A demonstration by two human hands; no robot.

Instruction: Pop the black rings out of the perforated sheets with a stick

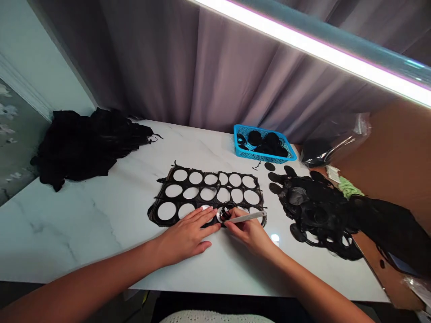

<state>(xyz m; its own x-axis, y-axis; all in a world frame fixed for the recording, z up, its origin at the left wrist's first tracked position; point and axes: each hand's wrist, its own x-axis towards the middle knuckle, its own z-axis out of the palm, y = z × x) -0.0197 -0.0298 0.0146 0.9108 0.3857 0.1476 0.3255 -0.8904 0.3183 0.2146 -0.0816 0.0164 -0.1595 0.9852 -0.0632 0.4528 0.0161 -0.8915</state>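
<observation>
A black sheet [198, 199] with rows of round cut-out holes lies flat on the white table before me. My left hand [191, 231] rests palm down on its front edge, fingers stretched out. My right hand [249, 231] is closed around silvery metal tweezers [247, 217], held slantwise over the sheet's front row. Several thin black rings [229, 208] are bunched at its fingertips, above one hole. The tweezers' tip is partly hidden by the fingers and rings.
A blue basket [264, 157] at the back holds black round pieces. To the right lies a pile of black discs and perforated scraps [314, 211], with a clear plastic bag [336, 134] behind. Black cloth-like sheets [81, 148] are heaped at the left. A bright tube lamp [303, 40] hangs overhead.
</observation>
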